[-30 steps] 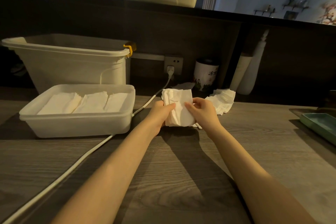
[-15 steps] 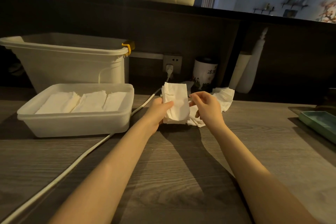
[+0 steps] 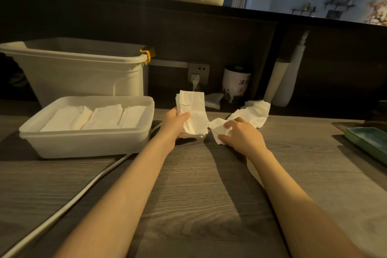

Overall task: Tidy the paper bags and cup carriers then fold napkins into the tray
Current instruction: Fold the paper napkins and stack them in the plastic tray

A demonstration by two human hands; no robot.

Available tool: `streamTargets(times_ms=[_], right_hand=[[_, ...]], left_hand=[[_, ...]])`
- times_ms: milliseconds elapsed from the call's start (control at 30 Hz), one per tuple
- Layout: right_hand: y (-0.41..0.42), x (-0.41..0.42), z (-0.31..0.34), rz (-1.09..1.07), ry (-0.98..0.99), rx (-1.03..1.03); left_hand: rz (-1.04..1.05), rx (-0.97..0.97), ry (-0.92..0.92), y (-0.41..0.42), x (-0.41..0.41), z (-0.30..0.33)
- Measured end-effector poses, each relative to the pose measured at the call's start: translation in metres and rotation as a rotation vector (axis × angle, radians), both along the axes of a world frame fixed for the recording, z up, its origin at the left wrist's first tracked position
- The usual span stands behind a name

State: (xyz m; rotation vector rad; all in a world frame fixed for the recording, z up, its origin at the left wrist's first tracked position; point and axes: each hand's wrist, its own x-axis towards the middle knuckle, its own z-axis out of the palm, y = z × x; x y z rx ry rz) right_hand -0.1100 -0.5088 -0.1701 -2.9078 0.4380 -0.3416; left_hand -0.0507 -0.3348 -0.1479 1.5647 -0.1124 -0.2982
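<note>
My left hand [image 3: 177, 120] grips a folded white napkin [image 3: 192, 111] and holds it upright just above the wooden counter. My right hand [image 3: 240, 133] rests on a crumpled napkin [image 3: 217, 129] lying flat on the counter, fingers curled over it. Behind that hand lies a loose heap of more white napkins [image 3: 254, 112]. To the left stands the white plastic tray [image 3: 88, 140], with three stacks of folded napkins [image 3: 96, 117] side by side in it.
A large white bin [image 3: 79, 69] with a yellow latch stands behind the tray. A white power cord [image 3: 69, 205] runs from the wall socket across the counter. A printed canister [image 3: 235, 84] and a white bottle [image 3: 290, 77] stand at the back. A green dish [image 3: 368, 142] lies at right.
My right hand let go of the folded napkin and dropped to the crumpled one on the counter. My left hand now holds the folded napkin alone, slightly to the left.
</note>
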Motion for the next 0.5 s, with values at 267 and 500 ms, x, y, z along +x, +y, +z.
streamTargets(times_ms=[267, 500], right_hand=[[0.012, -0.002, 0.012, -0.024, 0.075, -0.127], [0.006, 0.000, 0.007, -0.081, -0.061, 0.000]], left_hand=[[0.024, 0.031, -0.002, -0.003, 0.001, -0.001], [0.019, 0.042, 0.006, -0.003, 0.002, -0.002]])
